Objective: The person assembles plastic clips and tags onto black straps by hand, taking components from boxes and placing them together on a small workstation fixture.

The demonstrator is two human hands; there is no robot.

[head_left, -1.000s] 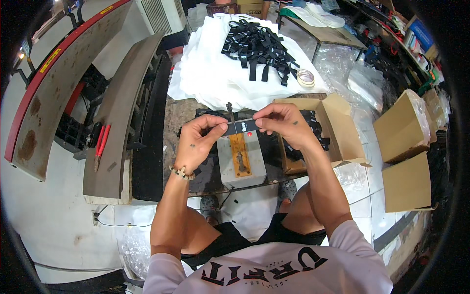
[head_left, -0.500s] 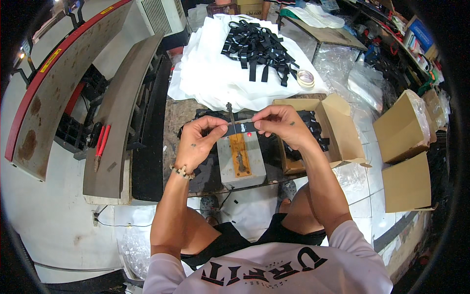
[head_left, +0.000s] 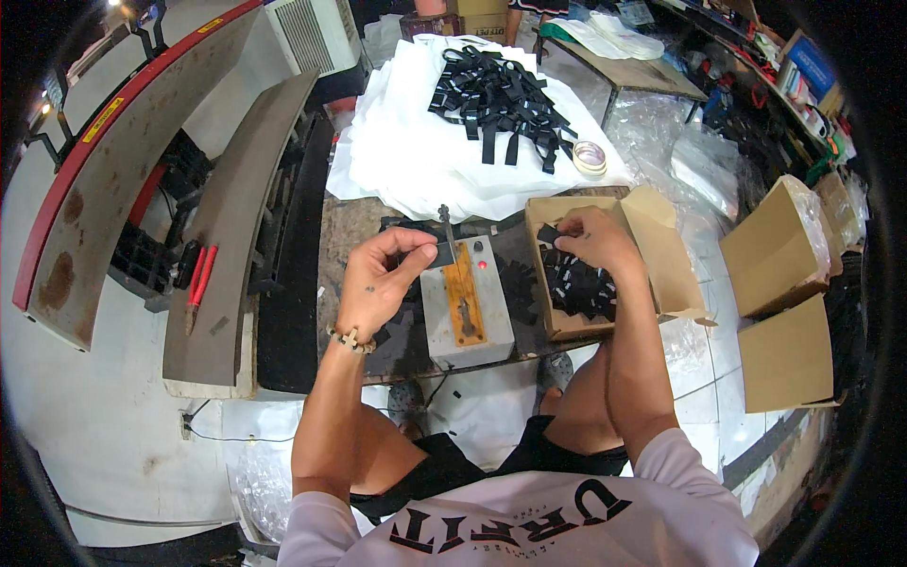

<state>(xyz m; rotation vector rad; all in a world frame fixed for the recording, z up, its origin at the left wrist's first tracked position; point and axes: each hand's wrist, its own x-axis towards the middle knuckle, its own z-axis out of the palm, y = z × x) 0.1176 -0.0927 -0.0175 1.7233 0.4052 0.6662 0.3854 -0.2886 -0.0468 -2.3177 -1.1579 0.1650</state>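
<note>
My left hand (head_left: 380, 274) pinches a short length of black strap (head_left: 440, 255) between thumb and fingers, its end beside the upright metal blade (head_left: 448, 233) of a small grey machine (head_left: 497, 329). A yellow-brown plate (head_left: 463, 307) runs along the machine's top, with a lit red button (head_left: 482, 266) beside it. My right hand (head_left: 600, 241) is over the open cardboard box (head_left: 565, 331), fingers pinched on a cut black strap piece (head_left: 549, 232). Many short black pieces (head_left: 581, 285) with white marks lie in that box.
Behind the machine, a heap of black straps (head_left: 496, 99) lies on white sheets (head_left: 392, 142) beside tape rolls (head_left: 590, 157). Red-handled pliers (head_left: 203, 274) rest on a curved panel (head_left: 227, 236) at left. Cardboard boxes (head_left: 779, 246) stand at right.
My right hand has moved right, from the machine to over the cardboard box, carrying a strap piece. The strap that spanned both hands is now in two parts. My left hand stays by the blade.
</note>
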